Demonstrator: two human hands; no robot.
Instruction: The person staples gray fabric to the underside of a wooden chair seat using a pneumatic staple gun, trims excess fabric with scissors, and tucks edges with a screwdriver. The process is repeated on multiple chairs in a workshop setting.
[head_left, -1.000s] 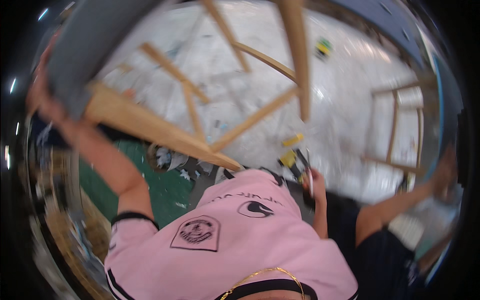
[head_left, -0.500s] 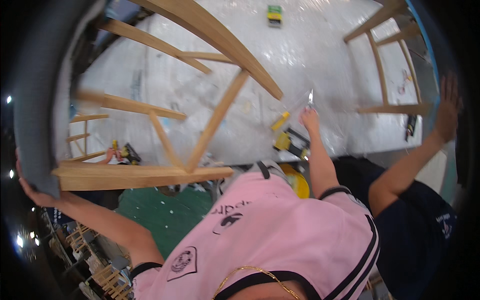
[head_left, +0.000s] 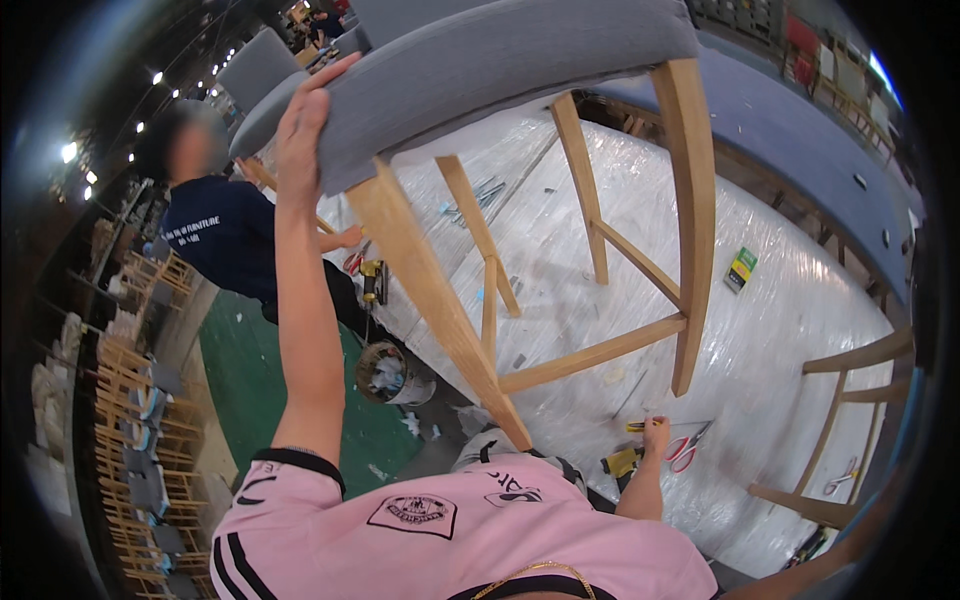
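Grey upholstered chair [head_left: 470,70] lifted, left hand [head_left: 300,120] clamped on seat edge; right hand [head_left: 655,437] closed around red-handled scissors [head_left: 685,447] on plastic-wrapped surface [head_left: 780,300].

Grey cloth, pale wood, glossy plastic wrap

The chair seat [head_left: 480,70] at twelve o'clock wears matt grey woven cloth, slightly fuzzy; its legs [head_left: 440,300] and rungs are smooth, pale bare wood with a satin sheen. The worktop [head_left: 790,300], from the centre toward three o'clock, is covered in crinkled, glossy clear plastic film. The bucket [head_left: 385,372] at the centre-left looks like dull metal. The floor [head_left: 250,380] at eight o'clock is matt green. The shirt [head_left: 400,540] at six o'clock is soft pink cloth.
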